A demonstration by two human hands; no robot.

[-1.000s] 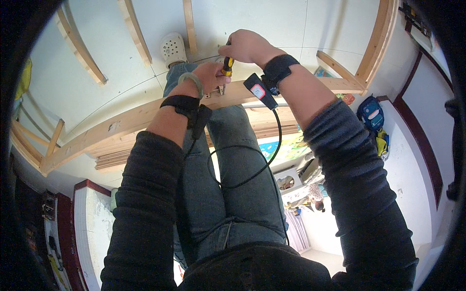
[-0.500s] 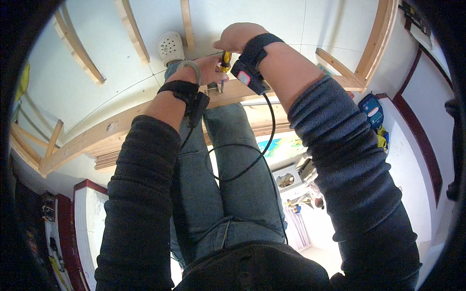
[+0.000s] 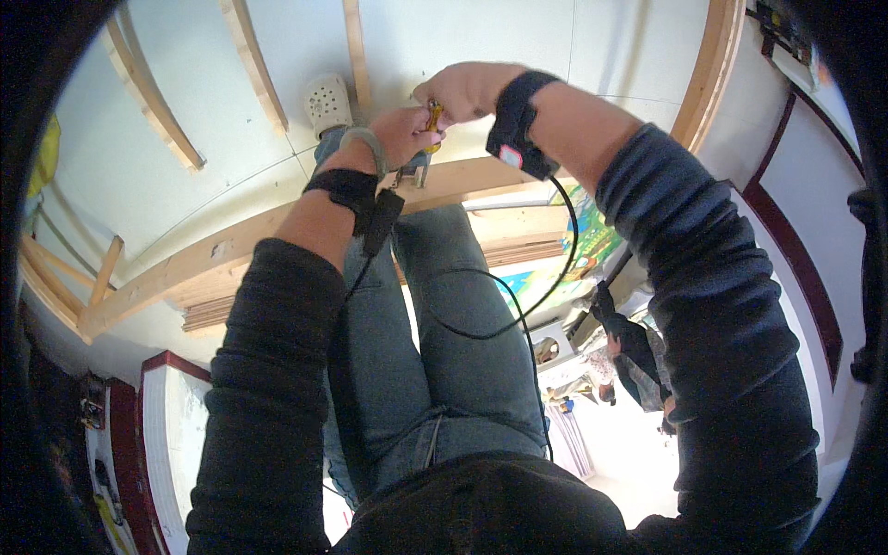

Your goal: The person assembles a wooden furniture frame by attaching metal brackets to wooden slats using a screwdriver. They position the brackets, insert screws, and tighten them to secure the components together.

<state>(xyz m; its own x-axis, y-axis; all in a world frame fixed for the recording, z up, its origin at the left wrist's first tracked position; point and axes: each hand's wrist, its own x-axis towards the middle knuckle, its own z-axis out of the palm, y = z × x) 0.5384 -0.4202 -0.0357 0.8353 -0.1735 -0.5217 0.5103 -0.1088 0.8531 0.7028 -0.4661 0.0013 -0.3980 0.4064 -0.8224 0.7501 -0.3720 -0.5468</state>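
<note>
A screwdriver [image 3: 434, 118] with a yellow-and-black handle stands roughly upright over the wooden beam [image 3: 268, 225]. The fingers of my left hand [image 3: 403, 136] close around its lower handle. At the handle's top, my right hand [image 3: 470, 90] is curled against it, its fingertips partly hidden. Just below my left hand, a small metal bracket [image 3: 407, 177] sits on the beam; the screwdriver's tip can't be made out clearly there. Each wrist wears a black strap with a small device, and a black cable [image 3: 573, 217] loops from the right one.
Wooden slats [image 3: 250, 65] stick out over the pale floor beyond the beam. A white clog [image 3: 326, 102] on a foot stands near the slats. My jeans-clad legs [image 3: 453, 324] reach under the beam. Behind, at the lower right, a person in dark clothing [image 3: 636, 351] shows beside a colourful panel [image 3: 592, 231].
My right hand has shifted right and slightly down, its forearm swinging outward with the cable. My left hand stays at the screwdriver. A dark-clothed person has come into view behind.
</note>
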